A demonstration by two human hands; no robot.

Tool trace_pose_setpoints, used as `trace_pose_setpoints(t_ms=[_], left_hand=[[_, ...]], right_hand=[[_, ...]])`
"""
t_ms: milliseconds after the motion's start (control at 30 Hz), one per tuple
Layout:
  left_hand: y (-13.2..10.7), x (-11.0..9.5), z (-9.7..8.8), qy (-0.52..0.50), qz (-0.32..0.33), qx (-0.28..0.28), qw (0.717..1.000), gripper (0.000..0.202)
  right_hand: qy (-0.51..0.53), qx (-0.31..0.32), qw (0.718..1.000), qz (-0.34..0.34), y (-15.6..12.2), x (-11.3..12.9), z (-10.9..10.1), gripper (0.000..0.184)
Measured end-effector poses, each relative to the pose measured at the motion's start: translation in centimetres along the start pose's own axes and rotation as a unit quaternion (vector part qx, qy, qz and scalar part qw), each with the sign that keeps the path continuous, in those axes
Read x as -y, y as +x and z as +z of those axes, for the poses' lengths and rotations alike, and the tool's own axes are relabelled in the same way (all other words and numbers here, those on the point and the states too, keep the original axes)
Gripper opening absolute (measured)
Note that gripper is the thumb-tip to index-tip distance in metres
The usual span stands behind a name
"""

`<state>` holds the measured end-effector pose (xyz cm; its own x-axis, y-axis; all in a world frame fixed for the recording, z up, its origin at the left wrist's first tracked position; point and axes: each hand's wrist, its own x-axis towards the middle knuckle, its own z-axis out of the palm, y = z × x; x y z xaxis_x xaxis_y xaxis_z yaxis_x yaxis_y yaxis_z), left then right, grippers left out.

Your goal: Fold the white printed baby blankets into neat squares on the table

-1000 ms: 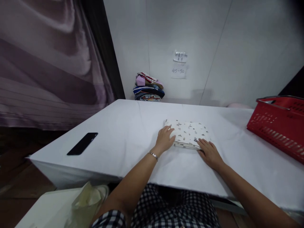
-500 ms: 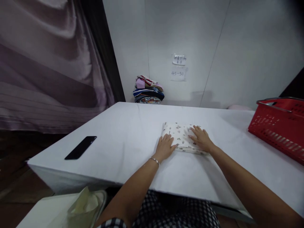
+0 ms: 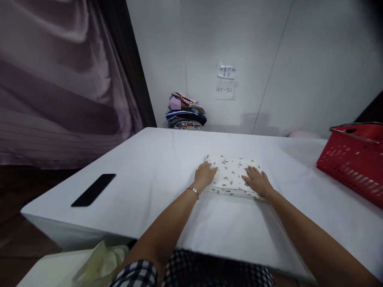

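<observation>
A folded white cloth (image 3: 229,175) with a small scattered print lies flat on the white-covered table (image 3: 167,167). Its layers show along the near edge. My left hand (image 3: 204,175) rests on the cloth's left side, fingers stretched forward, a bracelet at the wrist. On the right side of the cloth lies my right hand (image 3: 257,181), flat with its fingers spread. Neither hand grips the cloth; both press on or touch its top.
A black phone (image 3: 93,190) lies on the table at the left. At the right stands a red plastic basket (image 3: 353,163). Beyond the far edge, folded fabrics (image 3: 187,113) are stacked against the wall. A white surface (image 3: 50,269) sits below at lower left.
My left hand has shifted a little left and away from me, from the near edge to the cloth's left side. My right hand has moved slightly right and nearer to me.
</observation>
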<state>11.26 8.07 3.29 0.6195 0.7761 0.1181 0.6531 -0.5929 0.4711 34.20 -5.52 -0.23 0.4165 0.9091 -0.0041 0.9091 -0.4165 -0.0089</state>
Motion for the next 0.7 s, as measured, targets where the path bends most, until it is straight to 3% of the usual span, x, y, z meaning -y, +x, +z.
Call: trace_pose_setpoints(t_ms=[100, 233, 467, 700], left_hand=[[1.2, -0.3, 0.6, 0.024, -0.070, 0.000, 0.997, 0.042], [1.2, -0.5, 1.1, 0.028, -0.110, 0.007, 0.993, 0.052], [-1.7, 0.9, 0.4, -0.025, -0.138, 0.072, 0.987, 0.066], [-2.9, 1.7, 0.0, -0.051, -0.156, 0.075, 0.984, 0.074]], right_hand=[[-0.009, 0.000, 1.000, -0.008, 0.0, 0.0, 0.0, 0.057], [-0.004, -0.010, 1.000, -0.013, 0.0, 0.0, 0.0, 0.059], [0.006, -0.003, 0.998, -0.060, 0.1, -0.1, -0.7, 0.056], [0.021, -0.046, 0.992, -0.114, 2.2, 3.3, -2.1, 0.063]])
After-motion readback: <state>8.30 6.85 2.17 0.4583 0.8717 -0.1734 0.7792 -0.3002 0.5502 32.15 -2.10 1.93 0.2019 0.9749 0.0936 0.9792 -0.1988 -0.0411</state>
